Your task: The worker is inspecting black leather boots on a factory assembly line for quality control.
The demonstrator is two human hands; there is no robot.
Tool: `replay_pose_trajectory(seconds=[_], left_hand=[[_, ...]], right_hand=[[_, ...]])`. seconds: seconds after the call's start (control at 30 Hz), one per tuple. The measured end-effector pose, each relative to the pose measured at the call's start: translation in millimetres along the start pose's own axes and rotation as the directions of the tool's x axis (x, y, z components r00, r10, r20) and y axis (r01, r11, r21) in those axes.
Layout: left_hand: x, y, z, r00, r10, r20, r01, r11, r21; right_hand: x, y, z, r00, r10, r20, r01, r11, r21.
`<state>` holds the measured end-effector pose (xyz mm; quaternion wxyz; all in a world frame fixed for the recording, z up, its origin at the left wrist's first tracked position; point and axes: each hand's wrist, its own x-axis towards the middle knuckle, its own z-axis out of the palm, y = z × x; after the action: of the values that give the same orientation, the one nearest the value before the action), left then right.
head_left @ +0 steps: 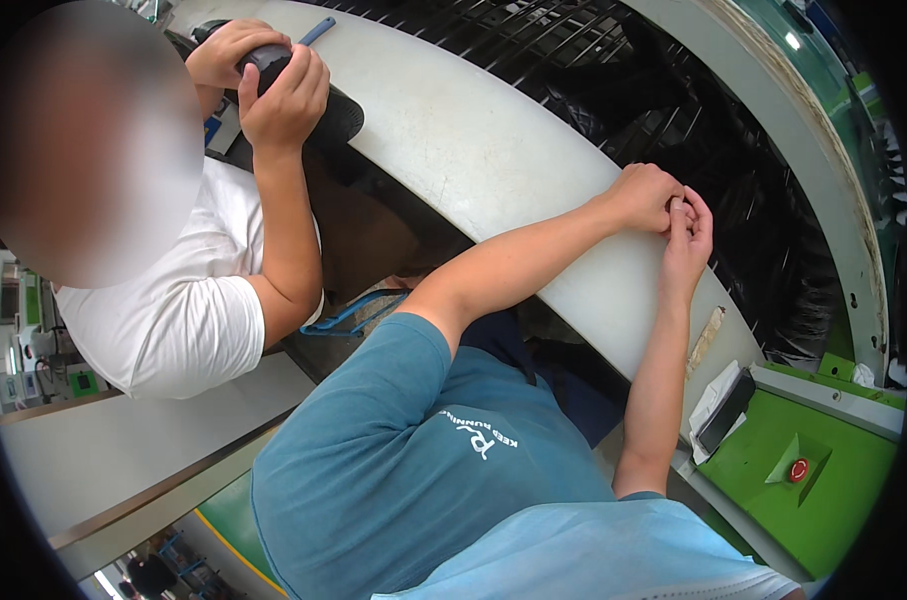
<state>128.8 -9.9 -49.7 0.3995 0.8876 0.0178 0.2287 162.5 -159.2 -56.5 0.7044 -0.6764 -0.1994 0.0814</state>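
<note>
My left hand (645, 197) and my right hand (689, 240) meet at the far edge of a long white worktop (473, 130). The fingers of both are bent and pressed together at the tips. Anything between them is hidden or too small to name. Below my right hand, a narrow tan strip (706, 340) lies along the worktop's right part. Black, shiny, crumpled material (743, 200) lies just past my fingers.
At the left, another person in a white sleeve (213, 320) holds a black rounded object (266, 65); a blue stick-like tool (318, 30) is beside it. Dark metal bars (513, 60) run behind the worktop. A green machine panel (773, 470) with a red button (797, 470) stands lower right.
</note>
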Motion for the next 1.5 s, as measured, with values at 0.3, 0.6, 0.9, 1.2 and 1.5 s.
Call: replay_pose_trajectory(seconds=[0.3, 0.6, 0.9, 1.2, 1.5], left_hand=[[1.0, -1.1, -4.5, 1.000, 0.000, 0.003, 0.000, 1.000, 0.014], [6.9, 3.2, 1.1, 0.999, 0.030, -0.014, -0.030, 0.999, -0.012], [2.6, 12.4, -4.1, 0.998, -0.034, 0.061, 0.037, 0.998, -0.045], [3.0, 10.4, 0.0, 0.994, -0.088, 0.070, 0.095, 0.990, -0.100], [2.9, 5.2, 3.6, 0.998, -0.050, 0.041, 0.055, 0.989, -0.138]], right_hand=[[1.2, -1.5, 5.6, 1.000, -0.015, -0.021, 0.014, 1.000, -0.024], [3.2, -3.3, -0.5, 0.998, -0.063, -0.023, 0.062, 0.997, -0.045], [-0.5, 8.7, 4.6, 0.997, -0.075, -0.028, 0.078, 0.991, 0.111], [-0.9, 2.4, 2.7, 0.997, -0.073, -0.025, 0.073, 0.997, 0.013], [-0.6, 1.4, 2.4, 0.995, -0.086, -0.042, 0.087, 0.996, 0.030]])
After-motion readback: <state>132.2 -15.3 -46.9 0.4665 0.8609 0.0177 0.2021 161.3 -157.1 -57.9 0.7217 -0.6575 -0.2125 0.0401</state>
